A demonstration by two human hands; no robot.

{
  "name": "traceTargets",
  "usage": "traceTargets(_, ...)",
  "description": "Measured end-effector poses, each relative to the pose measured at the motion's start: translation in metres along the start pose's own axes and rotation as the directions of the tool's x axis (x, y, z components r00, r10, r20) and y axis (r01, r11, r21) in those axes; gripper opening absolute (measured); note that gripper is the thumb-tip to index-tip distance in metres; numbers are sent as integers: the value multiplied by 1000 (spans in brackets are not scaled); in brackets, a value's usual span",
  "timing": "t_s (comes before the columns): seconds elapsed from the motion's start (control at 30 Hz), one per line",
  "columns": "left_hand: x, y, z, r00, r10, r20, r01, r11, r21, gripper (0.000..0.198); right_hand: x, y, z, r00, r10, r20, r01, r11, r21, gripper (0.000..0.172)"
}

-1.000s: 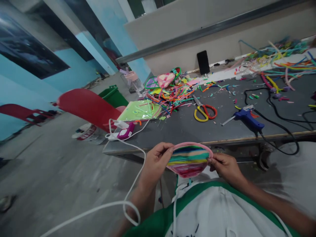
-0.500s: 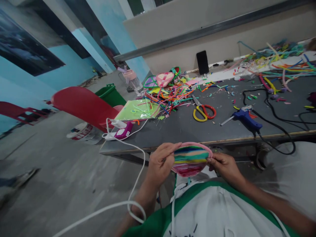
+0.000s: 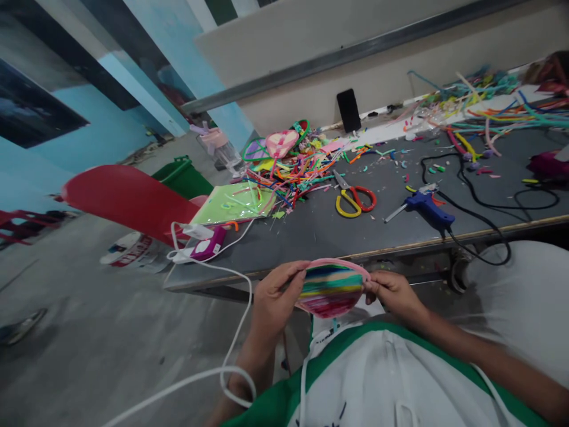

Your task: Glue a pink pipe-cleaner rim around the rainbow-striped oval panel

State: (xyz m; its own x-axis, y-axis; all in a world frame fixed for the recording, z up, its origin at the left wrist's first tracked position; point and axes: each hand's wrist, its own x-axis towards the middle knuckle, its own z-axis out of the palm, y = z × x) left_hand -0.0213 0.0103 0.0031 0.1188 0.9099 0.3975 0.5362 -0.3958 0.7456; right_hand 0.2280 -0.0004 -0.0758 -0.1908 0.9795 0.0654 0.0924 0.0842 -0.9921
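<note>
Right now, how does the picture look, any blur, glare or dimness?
All in the head view: overall light looks dim; faint glare on the plastic-covered green packet; the striped piece slightly smeared; far-left red chair blurred; scissors fairly crisp.

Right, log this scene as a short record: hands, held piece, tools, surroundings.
Left hand: grips the left end of the striped piece
Right hand: grips its right end
Held piece: multicoloured bands, pink rim, in front of the grey table
Scissors: on the table, one yellow handle, one red
Glue gun: blue, on the table, right of the scissors
Smartphone: upright near the wall
Chair: red, left of the table
</note>
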Motion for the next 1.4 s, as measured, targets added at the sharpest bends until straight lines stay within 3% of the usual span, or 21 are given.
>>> traceTargets(0.43, -5, -5, -1, 997, -80, -7, 80, 996, -35, 18, 3, 5, -5, 995, -15, 94, 17, 1000, -19, 50)
traceTargets(0.73, -5, -11, -2, 996, -85, -20, 85, 996, -18, 19, -3, -3, -12, 984, -171, -42, 159, 967, -200, 35)
traceTargets(0.9, -6, -12, -2, 995, -96, -26, 96, 995, -7, 20, -7, -1, -13, 947, -319, 22, 308, 891, -334, 36)
traceTargets(1.0, -6, -14, -2, 995, -94, -33, 94, 996, -7, 20, -9, 4, -14, 946, -320, 42, 313, 877, -364, 35)
traceTargets(1.17, -5, -12, 0, 997, -80, -3, 80, 997, -21, 19, -6, 13, -13, 942, -298, 154, 333, 768, -547, 34)
traceTargets(1.3, -5, -4, 1, 1000, -18, 25, 18, 1000, -12, 18, 2, 12, -12, 956, -206, 211, 294, 726, -622, 26)
traceTargets(1.4, -3, 2, 1, 999, 15, 47, -15, 1000, -5, 18, 3, 0, -26, 970, -104, 218, 230, 681, -695, 23)
